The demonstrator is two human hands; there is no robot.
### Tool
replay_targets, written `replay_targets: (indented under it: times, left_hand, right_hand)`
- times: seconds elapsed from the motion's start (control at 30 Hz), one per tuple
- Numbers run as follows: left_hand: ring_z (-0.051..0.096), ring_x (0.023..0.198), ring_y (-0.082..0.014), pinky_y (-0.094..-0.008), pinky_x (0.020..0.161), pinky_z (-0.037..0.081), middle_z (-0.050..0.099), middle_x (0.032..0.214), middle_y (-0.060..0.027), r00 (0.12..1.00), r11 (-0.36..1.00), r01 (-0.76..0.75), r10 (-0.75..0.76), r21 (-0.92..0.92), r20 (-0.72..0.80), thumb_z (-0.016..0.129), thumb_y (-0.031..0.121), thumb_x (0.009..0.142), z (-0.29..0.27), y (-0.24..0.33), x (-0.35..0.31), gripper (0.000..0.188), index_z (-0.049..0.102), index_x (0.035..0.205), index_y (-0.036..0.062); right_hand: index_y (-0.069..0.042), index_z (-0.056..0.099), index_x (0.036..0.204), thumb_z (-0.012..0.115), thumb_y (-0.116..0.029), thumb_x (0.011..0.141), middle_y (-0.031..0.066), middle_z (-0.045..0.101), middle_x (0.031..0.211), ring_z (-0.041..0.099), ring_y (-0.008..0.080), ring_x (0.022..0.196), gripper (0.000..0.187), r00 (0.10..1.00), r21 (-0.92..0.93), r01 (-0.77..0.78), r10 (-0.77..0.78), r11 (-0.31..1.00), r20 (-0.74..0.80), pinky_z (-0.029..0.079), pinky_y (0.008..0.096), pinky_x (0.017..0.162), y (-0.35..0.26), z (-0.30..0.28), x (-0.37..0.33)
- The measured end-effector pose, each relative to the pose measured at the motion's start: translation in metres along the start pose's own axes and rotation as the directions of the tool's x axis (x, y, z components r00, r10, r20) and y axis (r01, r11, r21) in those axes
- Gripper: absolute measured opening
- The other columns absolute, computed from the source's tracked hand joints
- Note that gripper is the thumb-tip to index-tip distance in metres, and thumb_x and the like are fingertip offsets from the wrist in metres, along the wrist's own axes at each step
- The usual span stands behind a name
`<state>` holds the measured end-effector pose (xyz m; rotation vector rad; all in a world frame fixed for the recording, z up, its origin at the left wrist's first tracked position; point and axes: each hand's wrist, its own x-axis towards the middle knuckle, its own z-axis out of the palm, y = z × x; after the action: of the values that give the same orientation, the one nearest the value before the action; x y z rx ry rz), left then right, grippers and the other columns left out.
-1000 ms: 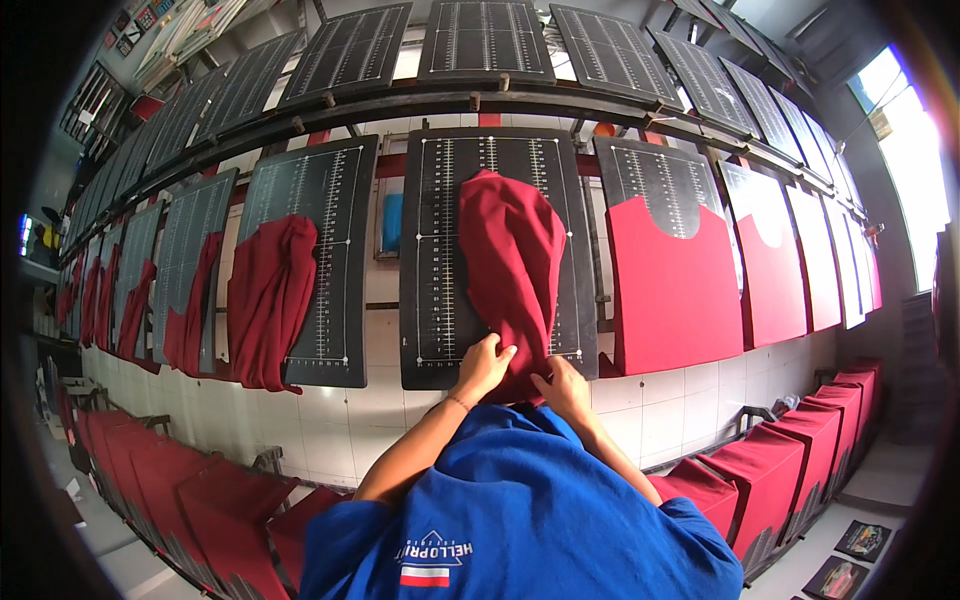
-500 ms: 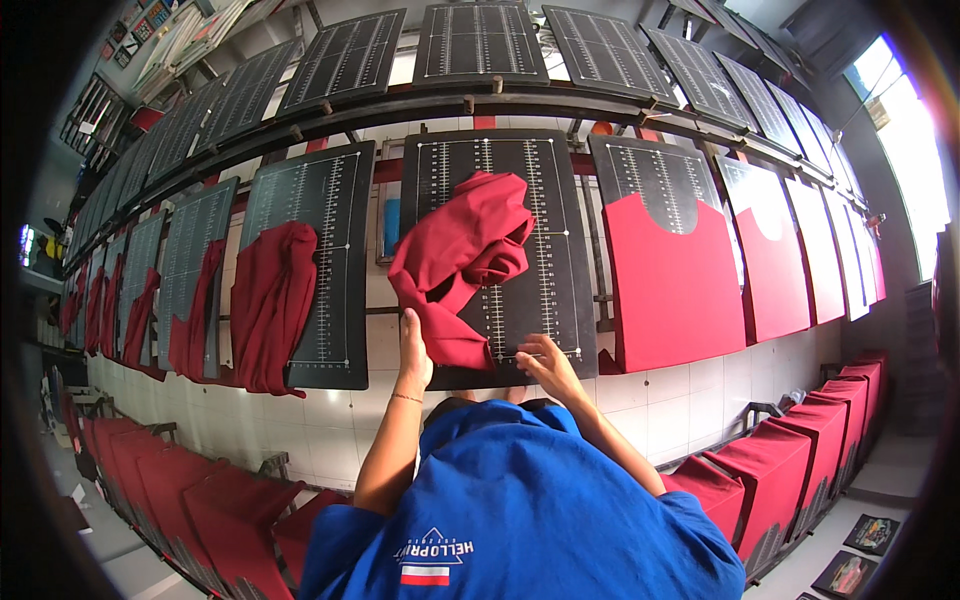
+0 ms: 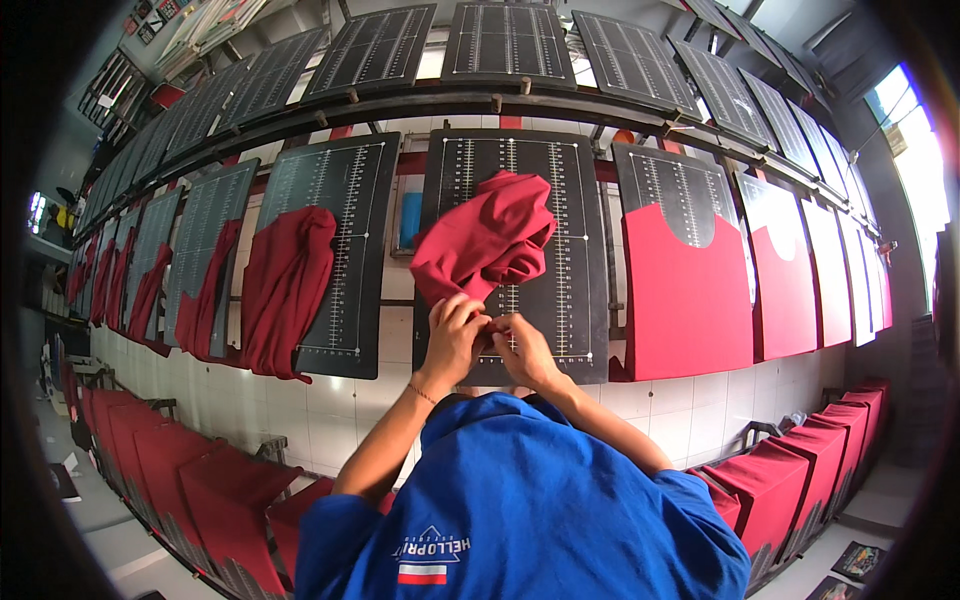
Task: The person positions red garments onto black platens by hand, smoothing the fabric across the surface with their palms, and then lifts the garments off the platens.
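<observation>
- My left hand [image 3: 452,335] and right hand [image 3: 522,350] both grip the bunched red shirt [image 3: 485,240], fingers closed.
- Black gridded board [image 3: 560,250] lies beneath.
- Neighbouring boards carry a draped garment [image 3: 285,285] and flat red shirt [image 3: 685,295].

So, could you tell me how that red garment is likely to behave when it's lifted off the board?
Probably floppy: the red garment is bunched in soft folds above both hands. Likely light, since fingers alone pinch its lower edge. It would probably drape, not slide, like the garment hanging beside it.
</observation>
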<state>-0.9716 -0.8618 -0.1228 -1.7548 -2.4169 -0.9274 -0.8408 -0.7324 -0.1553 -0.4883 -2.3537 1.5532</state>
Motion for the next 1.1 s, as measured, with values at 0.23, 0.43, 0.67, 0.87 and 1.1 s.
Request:
replay_targets:
  times: [0.23,0.43,0.67,0.87,1.1]
  left_hand:
    - [0.058,0.072,-0.0334,-0.0400,0.065,0.047,0.058,0.080,-0.0120,0.960,0.887,-0.275,0.236,-0.372,-0.148,0.070,0.005,0.086,-0.104,0.053,0.100,0.016,0.061,0.099,0.0031]
    - [0.063,0.083,-0.0217,-0.0330,0.077,0.050,0.064,0.090,-0.0082,0.717,0.917,-0.322,0.074,-0.234,-0.693,0.064,0.012,0.096,-0.203,0.074,0.126,0.014,0.063,0.104,0.0015]
    - [0.066,0.102,-0.0194,-0.0336,0.090,0.050,0.071,0.113,-0.0136,0.561,0.866,0.152,-0.472,-0.477,-0.680,0.062,0.038,0.101,-0.312,-0.001,0.211,0.044,0.068,0.119,-0.0021]
    - [0.067,0.097,-0.0218,-0.0363,0.086,0.051,0.072,0.112,-0.0131,0.773,0.904,0.254,-0.403,-0.344,-0.489,0.058,0.041,0.102,-0.310,-0.127,0.303,0.048,0.066,0.126,0.0005]
    - [0.058,0.123,-0.0243,-0.0403,0.100,0.050,0.053,0.144,-0.0125,0.630,0.619,-0.386,-0.365,-0.684,-0.686,0.063,0.040,0.100,-0.360,-0.003,0.214,0.056,0.053,0.142,0.0049]
  right_hand:
    - [-0.001,0.054,0.126,0.075,-0.015,0.093,0.0096,0.067,0.107,0.061,0.0120,0.098,0.042,0.994,0.471,0.100,-0.073,0.876,-0.075,0.050,0.0296,0.087,-0.069,-0.051,0.026]
    - [-0.002,0.061,0.114,0.079,-0.015,0.081,0.0121,0.068,0.095,0.071,0.0260,0.087,0.040,0.978,-0.253,0.193,-0.206,0.948,-0.025,0.055,0.0336,0.075,-0.170,-0.113,0.013]
    - [-0.008,0.069,0.101,0.058,-0.004,0.079,0.0142,0.071,0.095,0.068,0.0355,0.092,0.025,0.658,-0.530,-0.388,-0.176,0.754,-0.732,0.052,0.0453,0.080,-0.227,-0.274,0.001]
    - [-0.017,0.071,0.116,0.062,-0.029,0.093,0.0142,0.073,0.106,0.068,0.0382,0.104,0.028,0.724,-0.808,-0.443,-0.377,0.389,-0.578,0.053,0.0516,0.091,-0.201,-0.367,0.137]
    - [-0.004,0.068,0.117,0.061,-0.026,0.098,0.0088,0.070,0.097,0.067,0.0201,0.085,0.030,0.286,-0.672,-0.081,-0.629,0.736,-0.723,0.051,0.0355,0.074,-0.237,-0.426,0.010]
